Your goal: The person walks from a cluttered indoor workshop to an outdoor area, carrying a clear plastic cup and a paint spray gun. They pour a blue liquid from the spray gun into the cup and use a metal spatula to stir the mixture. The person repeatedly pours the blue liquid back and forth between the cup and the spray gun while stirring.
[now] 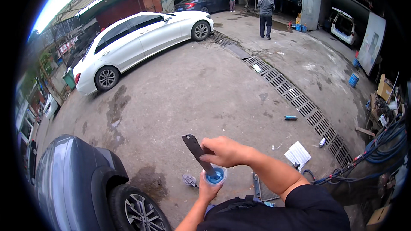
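Low in front of my body, my left hand (207,192) is closed around a clear plastic cup (224,180) with thick blue liquid (219,173) in it, which looks like paint. My right hand (227,151) pinches a long dark flat stirring strip (192,146) from above. The strip slants down to the right, its lower end inside the cup and its holed upper end sticking out past my fingers. Beside the cup, on the ground, lies a small grey object (189,180) whose kind I cannot make out.
A dark grey car (70,175) stands close on my left, a white sedan (145,36) farther off. A drain grating (295,96) crosses the yard; a teal can (290,118) and paper sheets (298,154) lie near it. Blue hoses (387,143) are coiled at right. A person (266,10) stands far off.
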Tool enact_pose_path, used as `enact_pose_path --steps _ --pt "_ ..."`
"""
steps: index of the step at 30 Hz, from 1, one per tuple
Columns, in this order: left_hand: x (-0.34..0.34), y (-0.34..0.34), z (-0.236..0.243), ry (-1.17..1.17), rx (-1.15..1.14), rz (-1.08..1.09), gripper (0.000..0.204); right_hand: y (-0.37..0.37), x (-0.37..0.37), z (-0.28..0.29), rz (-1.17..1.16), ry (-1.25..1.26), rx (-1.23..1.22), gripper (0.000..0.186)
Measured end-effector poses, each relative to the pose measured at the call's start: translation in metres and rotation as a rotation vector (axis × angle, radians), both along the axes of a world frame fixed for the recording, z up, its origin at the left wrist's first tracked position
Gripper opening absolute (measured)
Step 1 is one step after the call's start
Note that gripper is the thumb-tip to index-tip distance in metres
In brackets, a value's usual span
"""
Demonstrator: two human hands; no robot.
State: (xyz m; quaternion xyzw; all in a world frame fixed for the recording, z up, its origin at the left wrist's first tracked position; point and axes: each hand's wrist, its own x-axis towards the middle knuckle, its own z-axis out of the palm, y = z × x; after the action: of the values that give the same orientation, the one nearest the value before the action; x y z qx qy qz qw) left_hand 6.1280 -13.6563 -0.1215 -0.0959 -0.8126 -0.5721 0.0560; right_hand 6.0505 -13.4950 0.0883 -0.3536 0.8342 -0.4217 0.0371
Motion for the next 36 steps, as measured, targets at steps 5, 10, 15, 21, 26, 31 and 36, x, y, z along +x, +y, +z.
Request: enact_pose_path --steps 5,10,15,21,26,31,36 --pt "-0.013 0.004 0.002 0.054 0.100 0.100 0.076 -0.009 0.022 -0.011 0.087 0.205 -0.151 0.018" --pt "-0.009 -0.009 0.002 0.042 -0.005 0.170 0.074 0.030 0.019 -0.017 0.029 0.199 -0.133 0.015" --pt "-0.019 0.009 -0.003 0.016 0.046 0.090 0.076 0.021 0.013 -0.015 -0.164 0.292 -0.175 0.015" --pt "-0.010 -0.005 -0.002 0.006 -0.069 0.099 0.073 0.044 0.028 -0.023 -0.039 0.202 -0.154 0.011" --pt "-0.016 0.019 -0.002 -0.037 -0.029 0.048 0.074 0.039 0.015 -0.022 -0.162 0.267 -0.125 0.015" --pt "-0.010 0.003 0.003 -0.048 -0.062 0.068 0.071 0.054 0.030 -0.027 0.025 0.148 -0.088 0.015" --pt "-0.014 0.012 -0.005 -0.030 0.029 0.028 0.071 0.052 0.008 -0.023 -0.186 0.127 -0.142 0.013"
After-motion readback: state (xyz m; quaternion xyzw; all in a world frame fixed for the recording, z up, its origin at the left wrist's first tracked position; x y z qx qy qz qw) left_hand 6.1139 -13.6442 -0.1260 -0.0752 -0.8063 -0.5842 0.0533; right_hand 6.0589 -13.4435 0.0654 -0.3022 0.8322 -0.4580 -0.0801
